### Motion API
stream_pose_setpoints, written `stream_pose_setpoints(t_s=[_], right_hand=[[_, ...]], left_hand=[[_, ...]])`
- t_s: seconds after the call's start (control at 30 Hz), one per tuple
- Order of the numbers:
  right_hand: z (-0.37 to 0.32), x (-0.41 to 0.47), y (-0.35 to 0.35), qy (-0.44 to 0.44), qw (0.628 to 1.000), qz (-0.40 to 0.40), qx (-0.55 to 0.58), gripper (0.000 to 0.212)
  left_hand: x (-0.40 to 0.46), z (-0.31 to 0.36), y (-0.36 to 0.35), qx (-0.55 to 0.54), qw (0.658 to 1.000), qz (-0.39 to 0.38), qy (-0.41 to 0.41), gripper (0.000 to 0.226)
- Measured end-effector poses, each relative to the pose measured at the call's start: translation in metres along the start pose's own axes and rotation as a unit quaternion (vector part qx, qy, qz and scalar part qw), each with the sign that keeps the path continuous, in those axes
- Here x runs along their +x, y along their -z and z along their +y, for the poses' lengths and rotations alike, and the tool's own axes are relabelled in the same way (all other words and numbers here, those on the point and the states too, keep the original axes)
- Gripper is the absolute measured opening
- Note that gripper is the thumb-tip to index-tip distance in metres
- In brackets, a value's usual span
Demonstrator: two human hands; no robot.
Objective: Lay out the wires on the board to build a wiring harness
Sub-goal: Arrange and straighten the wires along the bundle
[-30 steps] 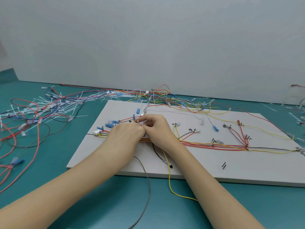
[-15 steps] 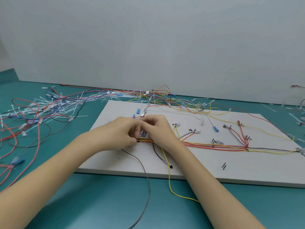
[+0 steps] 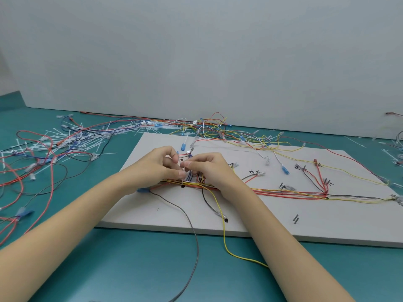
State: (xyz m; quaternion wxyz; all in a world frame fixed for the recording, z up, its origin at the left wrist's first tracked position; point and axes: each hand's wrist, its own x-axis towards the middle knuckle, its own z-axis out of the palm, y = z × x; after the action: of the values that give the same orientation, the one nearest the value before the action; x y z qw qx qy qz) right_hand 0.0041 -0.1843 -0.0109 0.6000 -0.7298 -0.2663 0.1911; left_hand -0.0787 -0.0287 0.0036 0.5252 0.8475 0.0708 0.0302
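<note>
Both hands, left hand (image 3: 157,168) and right hand (image 3: 209,171), pinch a thin white cable tie (image 3: 183,175) over the wire bundle (image 3: 196,184) directly beneath them on the board (image 3: 250,216). Best cinch it snugly, keeping all strands gathered flat.

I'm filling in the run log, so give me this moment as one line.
stage: tying wire bundle | left hand: pinching cable tie | right hand: pinching cable tie | site: white board, left part | loose: yellow wire, grey wire
</note>
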Motion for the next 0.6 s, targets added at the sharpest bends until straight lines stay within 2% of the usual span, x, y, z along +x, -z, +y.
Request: stream_pose_setpoints(t_s=[0.37,0.6], right_hand=[[-0.0011,-0.0039,-0.0002,0.018,1.000,-0.005,-0.005,0.015],[-0.0019,-0.0046,-0.0022,0.025,1.000,0.001,0.000,0.016]], left_hand=[[0.0004,0.0017,-0.0014,-0.054,0.998,0.009,0.027,0.032],[-0.0010,0.0040,-0.0038,-0.051,0.998,0.018,0.021,0.035]])
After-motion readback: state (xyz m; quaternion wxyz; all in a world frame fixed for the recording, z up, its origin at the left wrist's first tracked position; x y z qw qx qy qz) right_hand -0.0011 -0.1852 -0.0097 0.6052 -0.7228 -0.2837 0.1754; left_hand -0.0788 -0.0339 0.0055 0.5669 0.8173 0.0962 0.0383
